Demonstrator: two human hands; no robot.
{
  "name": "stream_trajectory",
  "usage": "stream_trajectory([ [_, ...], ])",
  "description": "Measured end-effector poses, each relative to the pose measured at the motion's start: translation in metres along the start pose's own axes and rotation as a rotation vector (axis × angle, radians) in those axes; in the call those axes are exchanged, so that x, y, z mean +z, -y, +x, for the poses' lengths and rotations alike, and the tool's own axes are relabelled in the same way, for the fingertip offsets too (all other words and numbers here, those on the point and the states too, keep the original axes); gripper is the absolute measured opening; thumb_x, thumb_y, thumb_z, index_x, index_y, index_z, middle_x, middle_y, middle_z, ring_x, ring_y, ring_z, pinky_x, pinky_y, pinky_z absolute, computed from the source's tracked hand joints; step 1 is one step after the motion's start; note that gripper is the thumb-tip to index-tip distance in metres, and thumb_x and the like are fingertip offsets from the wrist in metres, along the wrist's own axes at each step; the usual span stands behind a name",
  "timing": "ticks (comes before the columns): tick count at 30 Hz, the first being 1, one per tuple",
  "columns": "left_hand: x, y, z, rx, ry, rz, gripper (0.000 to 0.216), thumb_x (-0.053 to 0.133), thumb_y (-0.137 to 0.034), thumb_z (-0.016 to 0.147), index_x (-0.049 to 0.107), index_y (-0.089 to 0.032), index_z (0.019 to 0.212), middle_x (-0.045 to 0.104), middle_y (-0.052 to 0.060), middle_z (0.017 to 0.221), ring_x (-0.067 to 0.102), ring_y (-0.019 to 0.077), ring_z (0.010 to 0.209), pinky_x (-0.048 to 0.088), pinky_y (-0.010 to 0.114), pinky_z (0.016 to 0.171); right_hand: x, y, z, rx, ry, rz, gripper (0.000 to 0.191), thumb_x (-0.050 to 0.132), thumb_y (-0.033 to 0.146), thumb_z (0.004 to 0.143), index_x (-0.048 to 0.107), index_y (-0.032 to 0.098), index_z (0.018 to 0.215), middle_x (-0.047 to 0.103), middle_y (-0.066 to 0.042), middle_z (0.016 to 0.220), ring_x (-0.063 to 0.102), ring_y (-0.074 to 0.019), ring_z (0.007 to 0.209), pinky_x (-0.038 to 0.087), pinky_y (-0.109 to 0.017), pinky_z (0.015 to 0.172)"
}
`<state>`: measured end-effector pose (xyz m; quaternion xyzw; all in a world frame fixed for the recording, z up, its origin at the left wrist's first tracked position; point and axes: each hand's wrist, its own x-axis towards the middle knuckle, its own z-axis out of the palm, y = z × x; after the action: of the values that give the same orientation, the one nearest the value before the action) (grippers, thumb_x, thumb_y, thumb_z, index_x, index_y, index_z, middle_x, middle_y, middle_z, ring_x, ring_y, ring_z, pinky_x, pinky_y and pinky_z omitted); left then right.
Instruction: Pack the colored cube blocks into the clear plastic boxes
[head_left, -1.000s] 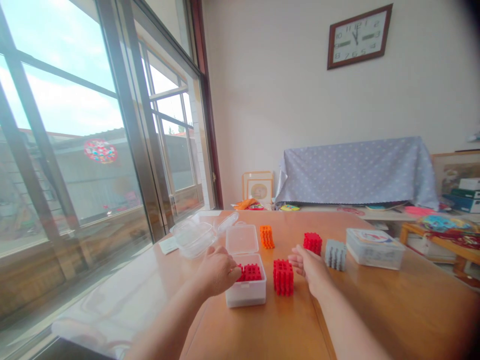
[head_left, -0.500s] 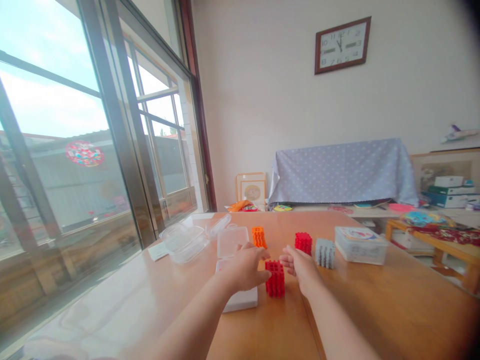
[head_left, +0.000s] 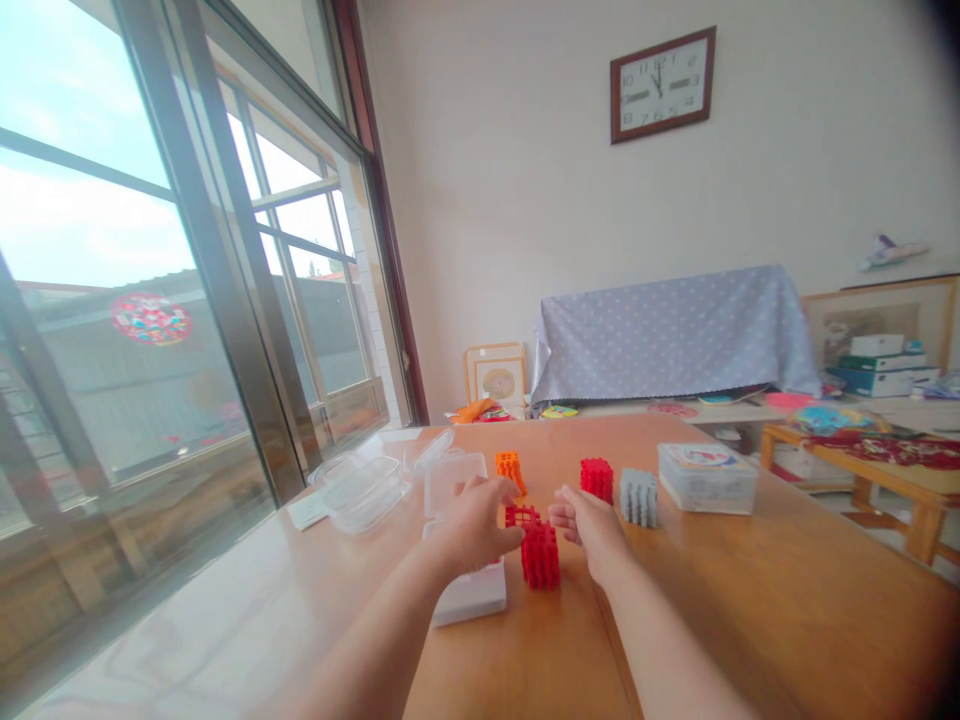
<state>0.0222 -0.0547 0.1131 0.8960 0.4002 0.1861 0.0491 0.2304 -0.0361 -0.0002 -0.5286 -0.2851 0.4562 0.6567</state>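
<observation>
A red block [head_left: 541,560] built of toothed plastic pieces stands on the table in front of me, between my two hands. My left hand [head_left: 480,525] is at its left, thumb and fingers curved around a flat red lattice piece [head_left: 517,515] at the block's top left; the fingertip contact is partly hidden. To the right, my right hand [head_left: 589,525] holds nothing visible, its fingers extended toward the block and slightly bent. Under my left forearm lies an open white plastic box [head_left: 471,598] with some red inside, its clear lid [head_left: 450,478] raised behind.
Farther back stand an orange block [head_left: 510,472], another red block [head_left: 596,480] and a grey block [head_left: 638,498]. A lidded clear box [head_left: 707,480] sits at the right, clear containers [head_left: 360,490] at the left by the window. The wooden table [head_left: 750,600] extends around them.
The view has shifted slightly to the right. A flat red lattice piece now shows between my left thumb and fingers. My right hand stays beside the block.
</observation>
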Motion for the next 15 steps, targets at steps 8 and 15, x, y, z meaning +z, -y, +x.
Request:
stream_trajectory([
  [8, -0.014, 0.041, -0.041, -0.160, -0.154, -0.008, 0.028, 0.064, -0.028, 0.077, 0.063, -0.027, 0.105, 0.069, 0.001, 0.106, 0.056, 0.0252, 0.109, 0.037, 0.040, 0.099, 0.001, 0.000, 0.000, 0.004, 0.019, -0.007, 0.040, 0.070, 0.050, 0.074, 0.070, 0.017, 0.097, 0.077, -0.008, 0.082, 0.072, -0.0176, 0.070, 0.049, -0.023, 0.055],
  [15, -0.008, 0.038, -0.051, -0.160, -0.003, 0.017, 0.012, 0.063, -0.033, 0.080, 0.072, -0.028, 0.086, 0.071, 0.001, 0.098, 0.056, 0.0275, 0.108, 0.036, 0.044, 0.099, -0.002, -0.004, 0.004, 0.016, 0.016, -0.043, 0.045, 0.066, 0.054, 0.077, 0.069, 0.017, 0.101, 0.078, -0.011, 0.086, 0.073, -0.0202, 0.075, 0.049, -0.025, 0.056],
])
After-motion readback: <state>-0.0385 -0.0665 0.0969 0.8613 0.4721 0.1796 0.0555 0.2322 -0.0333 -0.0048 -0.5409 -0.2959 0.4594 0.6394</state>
